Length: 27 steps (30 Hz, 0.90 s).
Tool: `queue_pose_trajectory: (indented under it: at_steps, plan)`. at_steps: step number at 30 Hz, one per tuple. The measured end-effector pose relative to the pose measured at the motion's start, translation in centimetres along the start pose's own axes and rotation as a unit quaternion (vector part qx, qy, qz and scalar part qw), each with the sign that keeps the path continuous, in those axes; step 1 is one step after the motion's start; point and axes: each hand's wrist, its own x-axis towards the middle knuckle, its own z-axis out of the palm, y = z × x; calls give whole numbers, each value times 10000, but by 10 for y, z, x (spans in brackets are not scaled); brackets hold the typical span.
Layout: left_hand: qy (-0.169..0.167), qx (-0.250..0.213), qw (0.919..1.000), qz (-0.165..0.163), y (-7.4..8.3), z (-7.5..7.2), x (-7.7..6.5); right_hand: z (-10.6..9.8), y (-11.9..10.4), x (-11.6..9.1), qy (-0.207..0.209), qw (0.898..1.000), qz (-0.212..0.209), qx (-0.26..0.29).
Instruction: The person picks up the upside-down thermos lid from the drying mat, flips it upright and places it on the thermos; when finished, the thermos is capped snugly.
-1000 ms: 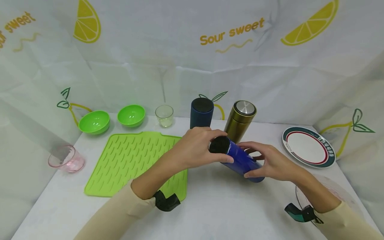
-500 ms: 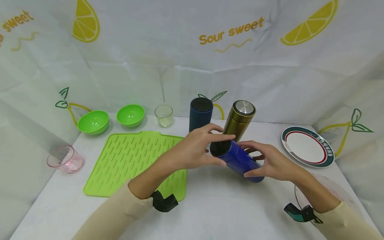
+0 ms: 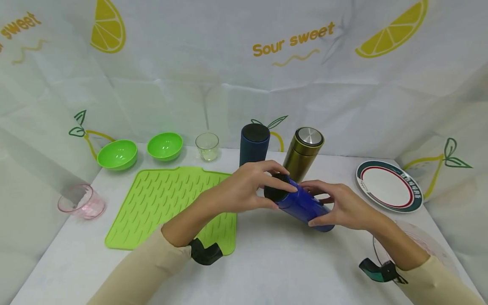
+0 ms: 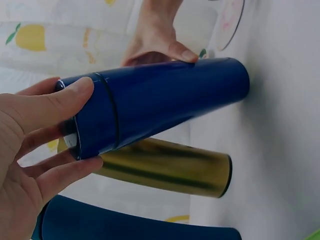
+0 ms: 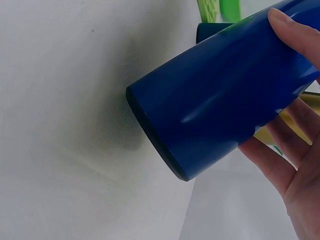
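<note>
A blue thermos flask (image 3: pixel 301 204) leans tilted, its dark-topped lid end toward the left. Around that lid end, my left hand (image 3: pixel 249 186) holds it between thumb and fingers; a dark seam below the lid shows in the left wrist view. My right hand (image 3: pixel 341 206) grips the body nearer the base, thumb on one side and fingers on the other, as the right wrist view shows. Behind it stand a gold thermos (image 3: pixel 303 154) with a silver lid top and a dark teal flask (image 3: pixel 254 144), partly hidden by my left hand.
A green ridged mat (image 3: pixel 164 207) lies at left. Two green bowls (image 3: pixel 118 155) and a clear glass (image 3: pixel 207 147) stand behind it, and a pink glass (image 3: pixel 81 202) at the left edge. At right are a rimmed plate (image 3: pixel 389 186) and a clear plate (image 3: pixel 431 243), partly under my right arm.
My left fingers and thumb have shifted around the lid end, lifting off slightly and regripping. The right hand keeps its hold, and the flask stays tilted in nearly the same place.
</note>
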Motion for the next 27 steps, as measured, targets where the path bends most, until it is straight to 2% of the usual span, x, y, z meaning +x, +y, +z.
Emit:
queue_pose_trajectory:
  at_steps: [3, 6, 14, 17, 20, 22, 27]
  plan:
    - [-10, 47, 9997, 236, -4, -1, -2, 0, 0, 2, -30, 10000, -24, -12]
    - [1, -6, 9995, 305, -5, -1, -3, 1, 1, 2, -60, 10000, 2, -20]
    - [110, 65, 9999, 50, -3, 3, -2, 2, 4, -3, 66, 9999, 105, 29]
    - [317, -11, 9994, -151, -2, 1, -7, 2, 7, -8, 295, 9993, 237, 14]
    - [443, -81, 9981, -427, -2, -4, -16, 2, 14, -15, 690, 9968, 392, 87]
    - [403, 33, 9976, -558, -2, -6, -24, 1, 19, -21, 979, 9938, 488, 196]
    - [64, 525, 9947, -879, -4, -8, -44, -5, 35, -29, 1556, 9847, 510, 590]
